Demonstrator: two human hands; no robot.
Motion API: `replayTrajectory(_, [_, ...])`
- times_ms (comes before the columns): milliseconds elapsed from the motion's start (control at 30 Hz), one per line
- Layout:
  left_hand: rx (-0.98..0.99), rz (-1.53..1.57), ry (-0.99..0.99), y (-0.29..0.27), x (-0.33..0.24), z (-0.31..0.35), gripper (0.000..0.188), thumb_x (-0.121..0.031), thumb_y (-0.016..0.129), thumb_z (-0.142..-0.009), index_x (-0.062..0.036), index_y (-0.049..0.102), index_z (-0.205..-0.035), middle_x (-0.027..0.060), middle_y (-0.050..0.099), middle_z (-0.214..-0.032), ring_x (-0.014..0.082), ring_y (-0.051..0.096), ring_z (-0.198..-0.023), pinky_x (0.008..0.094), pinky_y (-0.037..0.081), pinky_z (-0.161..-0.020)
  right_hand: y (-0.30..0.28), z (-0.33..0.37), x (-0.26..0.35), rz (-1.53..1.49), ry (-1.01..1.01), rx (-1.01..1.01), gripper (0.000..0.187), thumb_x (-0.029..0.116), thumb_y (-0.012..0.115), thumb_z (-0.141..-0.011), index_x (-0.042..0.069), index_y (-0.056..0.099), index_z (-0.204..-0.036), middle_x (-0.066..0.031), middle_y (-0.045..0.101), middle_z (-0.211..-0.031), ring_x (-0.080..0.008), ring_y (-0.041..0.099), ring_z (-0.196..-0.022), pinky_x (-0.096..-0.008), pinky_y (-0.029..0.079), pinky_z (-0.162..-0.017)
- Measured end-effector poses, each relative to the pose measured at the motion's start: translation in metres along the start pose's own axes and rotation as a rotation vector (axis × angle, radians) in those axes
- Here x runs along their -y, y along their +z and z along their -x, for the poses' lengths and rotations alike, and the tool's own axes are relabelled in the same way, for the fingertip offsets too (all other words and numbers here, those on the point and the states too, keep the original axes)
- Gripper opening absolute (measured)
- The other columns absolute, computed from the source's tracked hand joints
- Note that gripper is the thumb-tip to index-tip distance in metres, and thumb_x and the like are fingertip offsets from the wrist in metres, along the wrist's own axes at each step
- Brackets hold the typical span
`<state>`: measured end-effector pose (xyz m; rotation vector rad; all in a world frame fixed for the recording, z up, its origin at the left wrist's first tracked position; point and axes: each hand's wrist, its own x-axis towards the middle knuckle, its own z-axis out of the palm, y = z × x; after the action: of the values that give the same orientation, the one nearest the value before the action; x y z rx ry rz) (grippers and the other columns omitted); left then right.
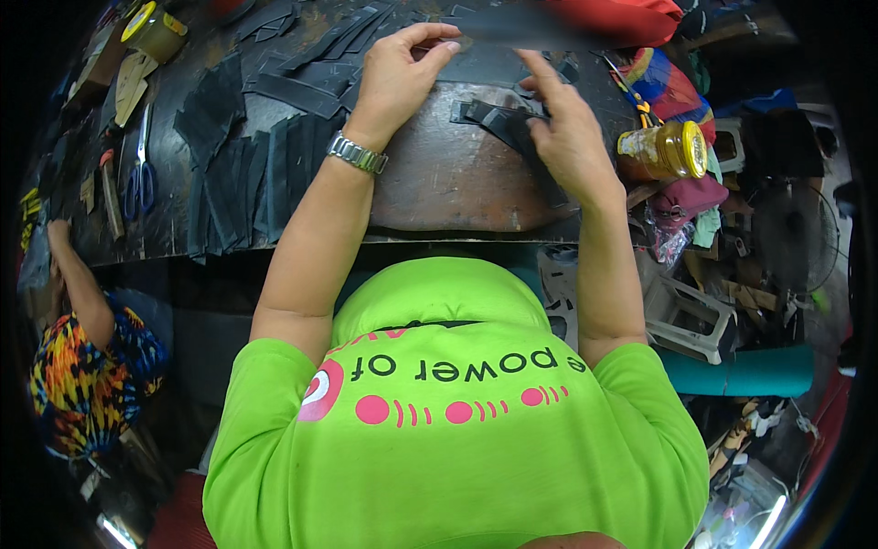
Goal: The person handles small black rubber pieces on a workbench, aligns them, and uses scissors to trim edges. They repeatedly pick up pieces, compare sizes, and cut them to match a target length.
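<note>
Hands work close together over a worn, dark workbench point(165, 229), both raised above a rounded brown board point(448, 174) that lies at its near edge. The left hand point(395, 78) sits a little farther out, thumb and forefinger pinched together on one end of a long black strip point(512, 27), which runs blurred across the top of the view; a metal wristwatch point(357, 154) circles that wrist. The right hand point(567, 128) has its forefinger stretched up to touch the same strip near its middle, while the other fingers curl down toward a small heap of black cut pieces point(494, 119) lying on the board; whether they actually grip any piece I cannot tell. To the left of the board, many more black strips point(247, 174) lie fanned out side by side on the bench, and beyond them blue-handled scissors point(139, 178) lie flat. A tin with a yellow lid point(154, 30) stands at the far left corner. Just beside the right wrist, an amber jar with a yellow lid point(660, 151) lies tipped on its side among bright cloth. The person wears a bright green shirt point(457, 430). Another person in a colourful patterned top point(87, 375) leans at the left end of the bench.
</note>
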<state>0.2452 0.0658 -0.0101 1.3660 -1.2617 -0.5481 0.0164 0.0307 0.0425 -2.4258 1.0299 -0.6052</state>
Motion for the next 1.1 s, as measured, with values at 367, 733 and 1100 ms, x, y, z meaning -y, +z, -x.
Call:
replayTrajectory(367, [0.284, -0.304, 0.158, 0.007, -0.019, 0.017, 0.032, -0.023, 0.082, -0.087, -0.0090, 0.078, -0.116, 0.0090, 0.071, -0.107, 0.0241, 0.069, -0.098, 0.0342, 0.055, -0.087, 0.001, 0.065, 0.004, 0.096, 0.237, -0.080, 0.067, 0.004, 0.077, -0.081, 0.016, 0.055, -0.143, -0.0096, 0.065, -0.093, -0.0307, 0.065, -0.089, -0.0432, 0.051, -0.082])
replayTrajectory(733, [0.374, -0.429, 0.270, 0.014, -0.017, 0.025, 0.030, -0.020, 0.085, -0.082, -0.0115, 0.079, -0.110, 0.0086, 0.067, -0.114, 0.0293, 0.065, -0.109, 0.0381, 0.052, -0.098, -0.008, 0.080, -0.015, -0.613, 0.252, -0.042, 0.069, -0.015, 0.059, -0.081, 0.012, 0.055, -0.145, -0.0017, 0.060, -0.092, -0.0093, 0.058, -0.087, -0.0250, 0.050, -0.084])
replayTrajectory(1100, [0.417, -0.315, 0.187, 0.015, -0.026, 0.023, 0.024, -0.012, 0.086, -0.079, -0.0059, 0.075, -0.100, 0.0060, 0.069, -0.105, 0.0221, 0.070, -0.093, 0.0330, 0.056, -0.085, 0.006, 0.074, -0.015, -0.217, 0.064, -0.314, 0.066, -0.009, 0.069, -0.082, 0.014, 0.060, -0.144, -0.0093, 0.070, -0.100, -0.0239, 0.067, -0.101, -0.0362, 0.052, -0.092])
